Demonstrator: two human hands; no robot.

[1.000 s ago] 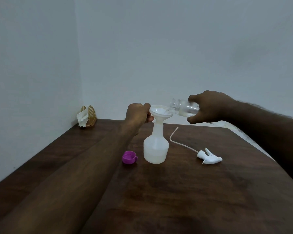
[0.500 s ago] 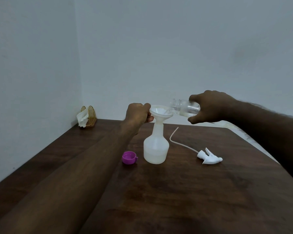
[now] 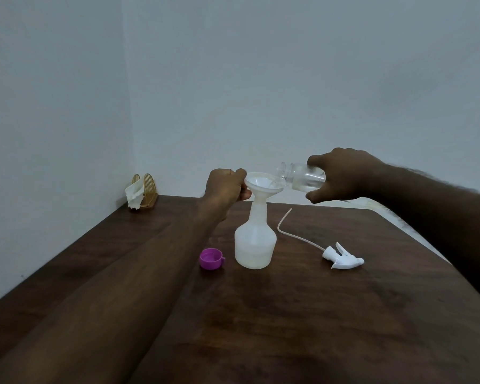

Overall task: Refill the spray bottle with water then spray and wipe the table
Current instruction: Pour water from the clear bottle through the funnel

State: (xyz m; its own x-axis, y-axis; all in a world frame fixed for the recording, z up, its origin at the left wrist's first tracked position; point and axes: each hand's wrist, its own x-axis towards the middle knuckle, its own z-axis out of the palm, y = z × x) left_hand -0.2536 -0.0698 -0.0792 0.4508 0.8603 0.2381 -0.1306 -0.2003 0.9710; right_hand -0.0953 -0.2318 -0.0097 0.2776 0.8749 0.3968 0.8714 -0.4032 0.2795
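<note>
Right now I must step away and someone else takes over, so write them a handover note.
Left hand holds the rim of the funnel, seated in the neck of the spray bottle, upright on the table.
Right hand grips the clear water bottle, tipped with its mouth over the funnel.
Trigger head with tube lies right of the spray bottle, purple cap left of it, tissues in the far corner.
Done: spray bottle looks partly filled. Left: finish pouring, refit trigger head, spray, wipe.
</note>
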